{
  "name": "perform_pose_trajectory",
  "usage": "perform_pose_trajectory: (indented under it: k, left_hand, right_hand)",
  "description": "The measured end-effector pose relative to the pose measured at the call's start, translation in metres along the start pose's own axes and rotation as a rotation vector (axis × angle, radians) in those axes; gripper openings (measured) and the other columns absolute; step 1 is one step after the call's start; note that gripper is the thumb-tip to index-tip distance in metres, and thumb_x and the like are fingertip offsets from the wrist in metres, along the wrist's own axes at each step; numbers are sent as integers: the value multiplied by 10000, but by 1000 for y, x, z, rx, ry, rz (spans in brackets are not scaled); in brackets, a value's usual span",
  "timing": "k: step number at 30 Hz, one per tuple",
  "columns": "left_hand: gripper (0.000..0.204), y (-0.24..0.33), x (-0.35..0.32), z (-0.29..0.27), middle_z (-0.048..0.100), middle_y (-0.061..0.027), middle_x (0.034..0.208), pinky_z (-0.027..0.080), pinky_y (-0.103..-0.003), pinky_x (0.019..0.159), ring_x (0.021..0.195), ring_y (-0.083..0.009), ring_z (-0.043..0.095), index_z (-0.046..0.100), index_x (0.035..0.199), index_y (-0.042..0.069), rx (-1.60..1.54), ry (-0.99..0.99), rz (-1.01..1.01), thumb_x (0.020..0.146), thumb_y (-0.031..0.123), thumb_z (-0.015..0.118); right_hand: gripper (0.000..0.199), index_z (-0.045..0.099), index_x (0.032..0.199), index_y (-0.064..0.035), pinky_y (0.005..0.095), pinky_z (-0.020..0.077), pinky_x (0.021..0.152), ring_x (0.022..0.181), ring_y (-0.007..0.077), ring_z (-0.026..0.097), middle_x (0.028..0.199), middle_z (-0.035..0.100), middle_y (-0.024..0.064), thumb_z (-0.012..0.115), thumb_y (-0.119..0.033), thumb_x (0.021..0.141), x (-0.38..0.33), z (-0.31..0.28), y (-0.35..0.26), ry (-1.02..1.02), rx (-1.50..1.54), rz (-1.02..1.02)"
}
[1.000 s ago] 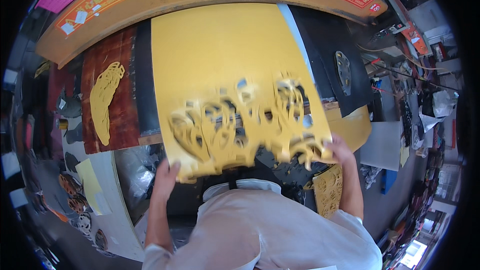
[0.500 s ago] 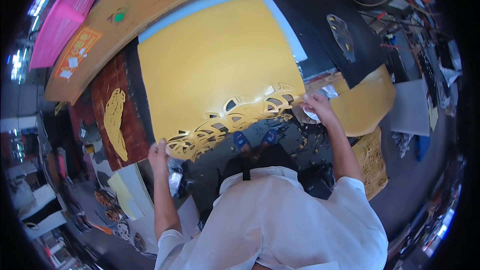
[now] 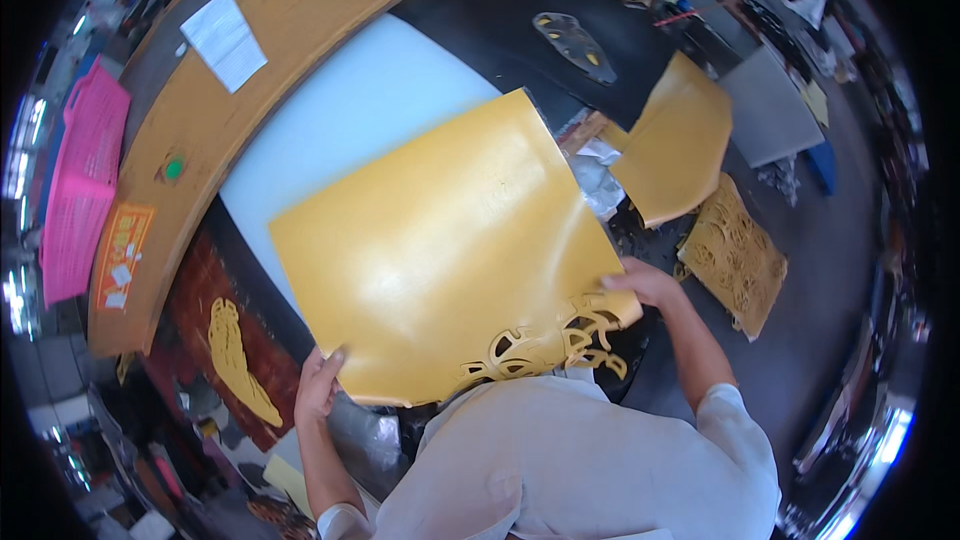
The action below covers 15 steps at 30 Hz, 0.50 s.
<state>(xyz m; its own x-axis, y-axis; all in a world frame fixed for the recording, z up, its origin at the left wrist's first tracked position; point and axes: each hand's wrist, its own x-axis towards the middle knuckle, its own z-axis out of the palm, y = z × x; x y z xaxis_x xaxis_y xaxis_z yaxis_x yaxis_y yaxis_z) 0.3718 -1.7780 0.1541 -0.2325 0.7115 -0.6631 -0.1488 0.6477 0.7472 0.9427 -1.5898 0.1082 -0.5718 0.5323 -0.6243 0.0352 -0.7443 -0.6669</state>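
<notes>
Two edges of the yellow sheet [image 3: 430, 270] are pinched, one by your left hand [image 3: 319, 382], one by your right hand [image 3: 648, 284]. You have drawn it toward your shirt [image 3: 580, 450], so the pale board [image 3: 350, 110] is now largely uncovered, only the sheet's far part overlapping it.

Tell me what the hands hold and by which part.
A yellow sheet: the left hand holds its left edge, the right hand its right edge, both toward the near corners.
</notes>
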Motion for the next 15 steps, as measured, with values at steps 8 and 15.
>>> perform_pose_trajectory:
  k: [8,15]
  left_hand:
    - [381,1,-3,44,749,-161,1195,561,-364,917,1060,-220,712,655,1319,-75,382,-29,342,1078,220,640]
    - [309,28,-15,195,763,-141,1152,545,-386,954,1070,-239,711,699,1249,-43,428,-425,637,1081,207,632]
  right_hand:
    - [309,722,1301,-8,322,549,726,779,118,678,976,754,42,644,-172,1051,-30,29,64,490,-393,-263]
    - [301,690,1329,15,279,534,712,776,97,652,974,721,41,582,-109,1077,-143,40,116,1068,-104,-450]
